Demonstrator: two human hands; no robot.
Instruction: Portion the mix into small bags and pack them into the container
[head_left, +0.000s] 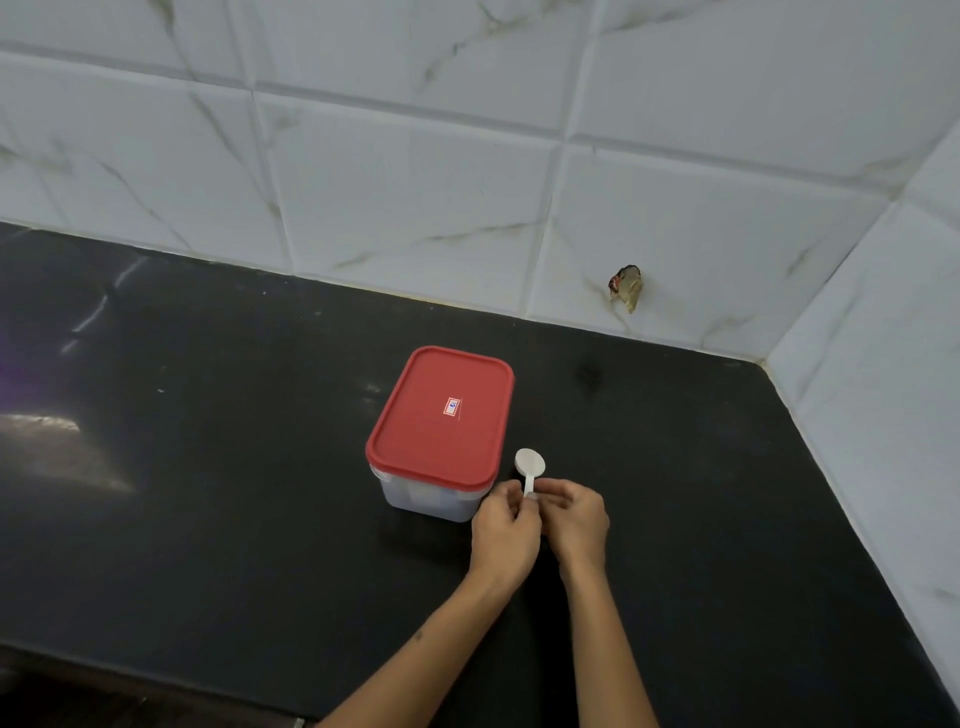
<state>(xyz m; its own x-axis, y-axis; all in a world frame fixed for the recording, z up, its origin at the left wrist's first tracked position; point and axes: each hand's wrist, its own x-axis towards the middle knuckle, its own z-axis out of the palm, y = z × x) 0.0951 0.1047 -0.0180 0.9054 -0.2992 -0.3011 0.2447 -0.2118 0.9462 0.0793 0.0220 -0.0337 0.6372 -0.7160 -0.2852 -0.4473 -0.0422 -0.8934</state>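
Container: clear plastic container (431, 493) w/ red lid (440, 415) sits mid-frame, slightly below centre, on the black counter (208, 467). Lid is on and looks pressed down all round; small sticker (452, 406) on top.
Contents: something pale shows thru the clear wall, too blurred to tell if it's bags or mix.
Spoon: white plastic spoon (530, 465), bowl pointing up-frame, just beside the container's lower right corner, handle end running down into the fingers.
Left hand: left hand (505, 535) below and right of the container, fingers curled, thumb and fingertips pinching the spoon handle end.
Right hand: right hand (576, 519) close beside the left, fingers curled in toward the same handle end; looks like it pinches there too, tho the exact contact is small and partly hidden.
Why held so: both hands meet at the handle tip, prob. to steady or adjust the spoon, or pick sthg off it. Can't tell which.
Mix & bags: no loose mix or small bags visible on the counter.
Task stage: judging by the closed lid, either packing is done or it hasn't begun; can't settle that from here.
Surroundings: white marbled wall tiles (467, 182) across the top and right of frame; a small brownish scrap (626, 287) stuck on the tile, upper right of the container.
Risk: the spoon looks light, so a pinch at the tip alone could let it swing.
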